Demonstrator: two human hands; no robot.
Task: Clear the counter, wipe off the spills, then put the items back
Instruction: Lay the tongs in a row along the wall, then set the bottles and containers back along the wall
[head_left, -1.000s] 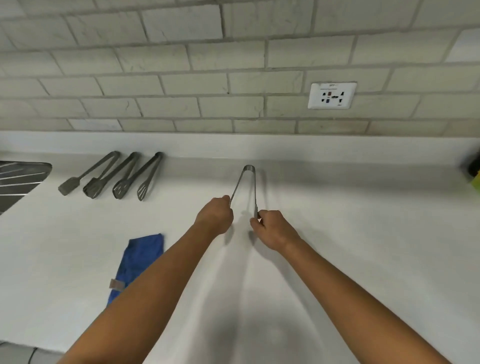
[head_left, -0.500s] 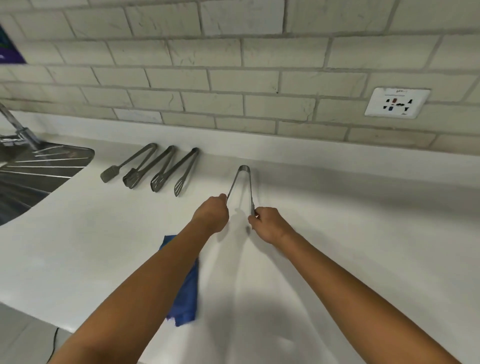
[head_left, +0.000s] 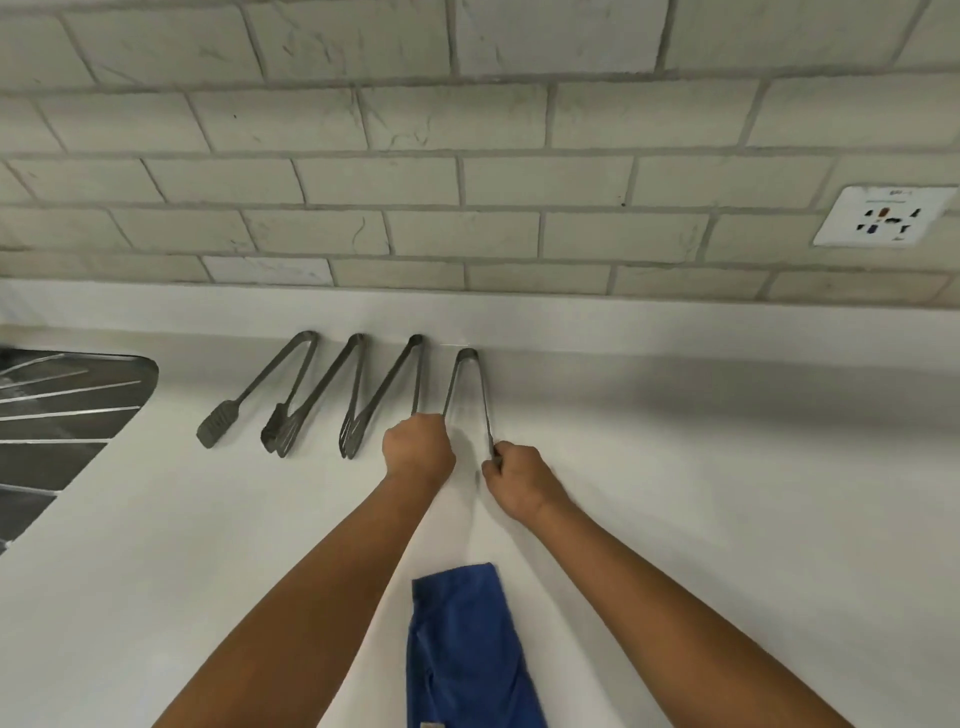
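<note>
Steel tongs (head_left: 466, 395) on the white counter (head_left: 727, 519), hinge end toward the tiled backsplash (head_left: 467, 182), arms splayed toward the near edge. Left hand (head_left: 418, 449) curled round the end of the left arm, right hand (head_left: 511, 475) pinching the tip of the right arm; both clamped on the same tool, tips hidden under the fingers. Sitting just right of three more tongs (head_left: 332, 395) lined up along the back, roughly matching their angle. Blue cloth (head_left: 467, 644) lying loose near the front edge, between the forearms, untouched. No spills visible on the surface, so likely the put-back step, last item of the row. Next move probably: nudge to line up with the neighbours, keep a gap to the third pair, let go with both hands. Then deal with the cloth. Drainer (head_left: 67, 431) off to the left, not involved.
</note>
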